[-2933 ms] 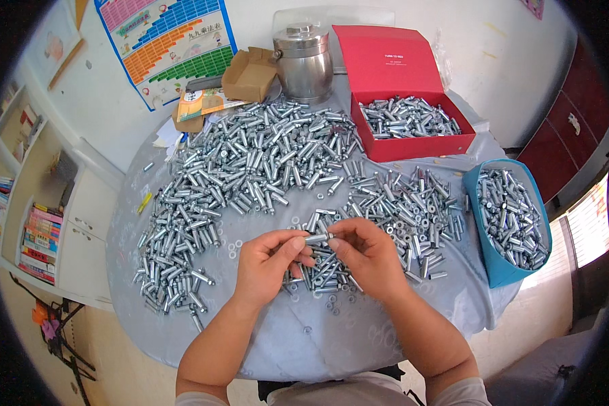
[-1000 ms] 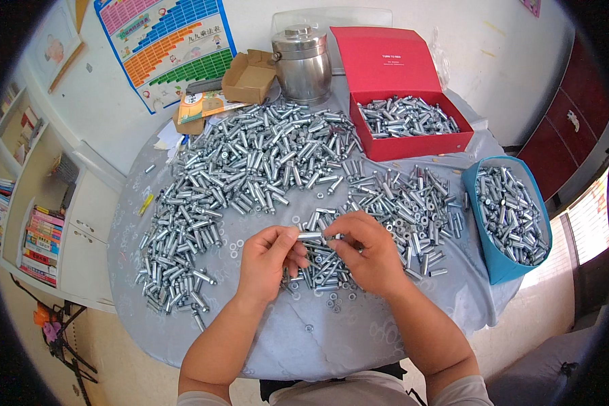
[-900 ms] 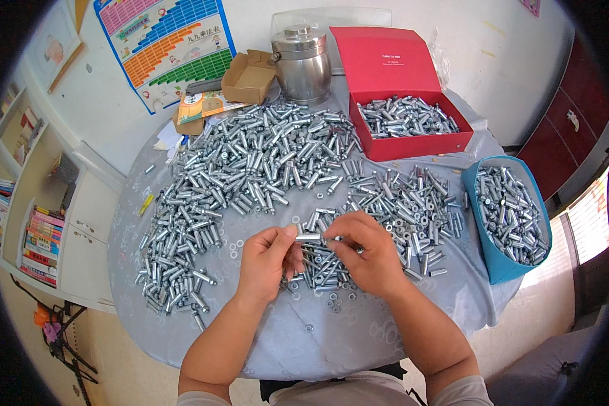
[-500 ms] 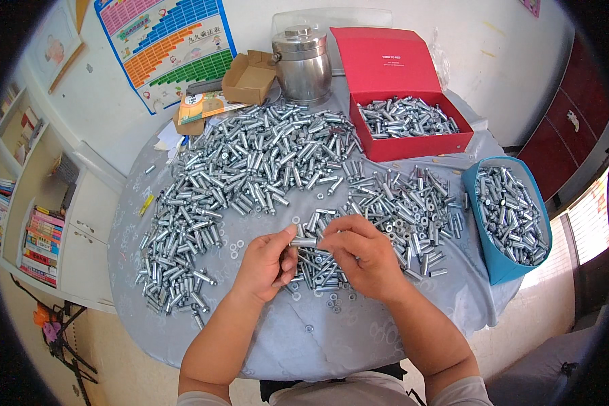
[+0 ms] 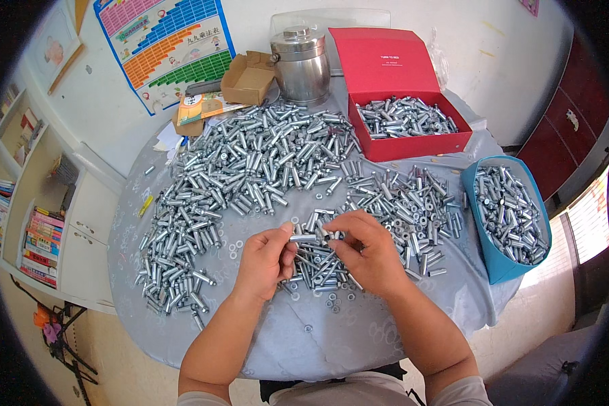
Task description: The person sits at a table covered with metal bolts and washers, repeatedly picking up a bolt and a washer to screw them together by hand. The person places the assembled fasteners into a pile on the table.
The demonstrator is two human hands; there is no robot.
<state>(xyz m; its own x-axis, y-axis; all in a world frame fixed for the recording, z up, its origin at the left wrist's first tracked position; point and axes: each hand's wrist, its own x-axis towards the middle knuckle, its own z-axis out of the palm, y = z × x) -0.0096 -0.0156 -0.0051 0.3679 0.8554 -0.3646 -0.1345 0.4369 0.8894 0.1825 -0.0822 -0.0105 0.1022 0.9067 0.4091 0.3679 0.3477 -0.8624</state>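
My left hand [image 5: 267,264] is closed around one end of a metal tube [image 5: 303,238], and the tube lies almost level, pointing to my right hand [image 5: 369,254]. The thumb and fingers of this right hand are bent together just beside the free end of the tube. Something dark and small shows there, but I cannot tell if I am pinching it.

I judge that the step in hand is the fine work at this free end. The next move seems to call for a steady left hold and careful lining up by the right fingertips.

The tube is between my two hands, above a small heap of metal parts [image 5: 314,267]. Some loose rings [image 5: 350,296] lie nearer to the near edge of the bench [image 5: 284,352]. Farther out, a big pile of bolts [image 5: 271,145] curves from the left edge toward the far edge. Near the far right stands an open red box [image 5: 413,147] and, at the right edge, a blue basket [image 5: 484,237], both filled with similar parts.
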